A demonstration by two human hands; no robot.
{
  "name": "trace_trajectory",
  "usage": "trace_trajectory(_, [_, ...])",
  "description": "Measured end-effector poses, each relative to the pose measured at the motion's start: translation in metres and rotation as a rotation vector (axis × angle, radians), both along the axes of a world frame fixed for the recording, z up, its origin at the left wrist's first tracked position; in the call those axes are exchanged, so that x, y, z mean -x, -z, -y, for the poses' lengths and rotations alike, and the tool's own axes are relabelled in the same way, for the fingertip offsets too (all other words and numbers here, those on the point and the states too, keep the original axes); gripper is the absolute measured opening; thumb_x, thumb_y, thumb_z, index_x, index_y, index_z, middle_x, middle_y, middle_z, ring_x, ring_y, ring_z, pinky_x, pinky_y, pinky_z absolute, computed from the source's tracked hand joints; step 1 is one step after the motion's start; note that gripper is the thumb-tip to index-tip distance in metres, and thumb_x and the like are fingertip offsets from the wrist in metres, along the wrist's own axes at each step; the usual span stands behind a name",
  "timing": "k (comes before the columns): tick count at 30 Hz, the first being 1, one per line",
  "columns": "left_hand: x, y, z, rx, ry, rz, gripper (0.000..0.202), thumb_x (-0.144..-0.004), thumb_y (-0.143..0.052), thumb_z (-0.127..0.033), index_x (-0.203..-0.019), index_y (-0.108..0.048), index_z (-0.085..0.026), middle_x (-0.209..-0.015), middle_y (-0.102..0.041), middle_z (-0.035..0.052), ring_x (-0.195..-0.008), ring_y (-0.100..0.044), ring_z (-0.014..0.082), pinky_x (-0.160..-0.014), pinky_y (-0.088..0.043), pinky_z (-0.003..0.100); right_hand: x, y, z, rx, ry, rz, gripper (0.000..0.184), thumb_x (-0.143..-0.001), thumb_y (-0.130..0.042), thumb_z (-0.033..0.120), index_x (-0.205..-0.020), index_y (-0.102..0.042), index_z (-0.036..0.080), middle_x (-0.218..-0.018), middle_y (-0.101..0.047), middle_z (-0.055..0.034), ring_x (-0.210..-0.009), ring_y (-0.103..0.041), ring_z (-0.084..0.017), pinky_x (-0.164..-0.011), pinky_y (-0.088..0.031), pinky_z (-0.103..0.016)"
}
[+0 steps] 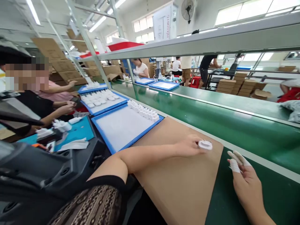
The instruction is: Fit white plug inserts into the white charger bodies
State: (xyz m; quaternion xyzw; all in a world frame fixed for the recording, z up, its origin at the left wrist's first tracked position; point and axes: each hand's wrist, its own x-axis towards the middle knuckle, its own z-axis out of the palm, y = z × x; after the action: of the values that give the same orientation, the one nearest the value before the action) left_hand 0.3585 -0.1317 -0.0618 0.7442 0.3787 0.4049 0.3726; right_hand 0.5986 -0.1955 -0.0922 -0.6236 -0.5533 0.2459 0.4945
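My left hand point(189, 146) reaches across a brown cardboard sheet point(182, 184) and pinches a small white plastic part point(205, 144) at the sheet's far edge. My right hand point(243, 176) hovers over the green mat to the right, fingers stretched out and holding nothing; its fingertips wear white finger cots. A blue-rimmed white tray point(122, 128) lies left of the cardboard with a row of white plastic parts point(142, 111) along its far edge.
A green conveyor belt point(222, 125) runs beyond the cardboard. A second blue tray point(103, 100) of white parts lies further left. A co-worker's hands point(67, 107) work at a teal mat point(77, 131). Dark machinery point(47, 168) stands at my left. More people and cardboard boxes point(236, 86) fill the background.
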Motion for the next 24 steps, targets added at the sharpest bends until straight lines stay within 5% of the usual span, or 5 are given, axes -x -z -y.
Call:
trace_trajectory(7, [0.172, -0.041, -0.013, -0.088, -0.839, 0.086, 0.038, -0.079, -0.078, -0.029, -0.114, -0.070, -0.017, -0.106, -0.074, 0.0065, -0.095, -0.068, 0.0212, -0.090, -0.054, 0.031, -0.001, 0.009, -0.011, 0.113, -0.043, 0.024, 0.065, -0.085, -0.058, 0.067, -0.137, -0.064, 0.028, -0.126, -0.075, -0.0077, -0.112, -0.071, -0.032, -0.097, -0.054, -0.047])
trace_trajectory(11, [0.255, -0.040, -0.018, 0.050, -1.240, 0.011, 0.038, -0.075, -0.071, -0.025, -0.111, -0.064, -0.013, -0.105, -0.072, 0.0095, -0.095, -0.067, 0.0224, -0.092, -0.052, 0.034, -0.002, 0.010, -0.013, 0.118, -0.037, 0.103, 0.065, -0.083, -0.057, 0.067, -0.134, -0.066, 0.027, -0.118, -0.078, -0.0081, -0.100, -0.073, -0.031, -0.086, -0.057, -0.044])
trace_trajectory(14, [0.273, -0.027, -0.015, 0.149, -1.209, -0.037, 0.035, -0.068, -0.074, -0.027, -0.098, -0.064, -0.013, -0.094, -0.072, 0.0091, -0.088, -0.067, 0.0253, -0.090, -0.052, 0.038, -0.001, 0.011, -0.016, 0.118, -0.042, 0.136, 0.063, -0.083, -0.058, 0.065, -0.131, -0.068, 0.025, -0.114, -0.078, -0.0088, -0.093, -0.073, -0.028, -0.081, -0.058, -0.041])
trace_trajectory(17, [0.262, -0.014, -0.020, 0.216, -1.045, -0.132, 0.033, -0.064, -0.078, -0.036, -0.088, -0.065, -0.017, -0.086, -0.071, 0.0050, -0.085, -0.068, 0.0261, -0.088, -0.053, 0.036, 0.003, 0.011, -0.016, 0.086, -0.063, 0.135, 0.061, -0.084, -0.059, 0.063, -0.132, -0.066, 0.025, -0.118, -0.077, -0.0091, -0.093, -0.072, -0.027, -0.084, -0.059, -0.042])
trace_trajectory(24, [0.244, 0.004, -0.033, 0.193, -0.964, -0.432, 0.042, -0.069, -0.072, -0.044, -0.100, -0.066, -0.017, -0.083, -0.072, 0.0035, -0.087, -0.069, 0.0286, -0.082, -0.054, 0.035, 0.007, 0.009, -0.006, 0.045, -0.136, 0.066, 0.055, -0.091, -0.056, 0.047, -0.138, -0.060, 0.019, -0.130, -0.072, -0.0131, -0.102, -0.071, -0.025, -0.096, -0.057, -0.046])
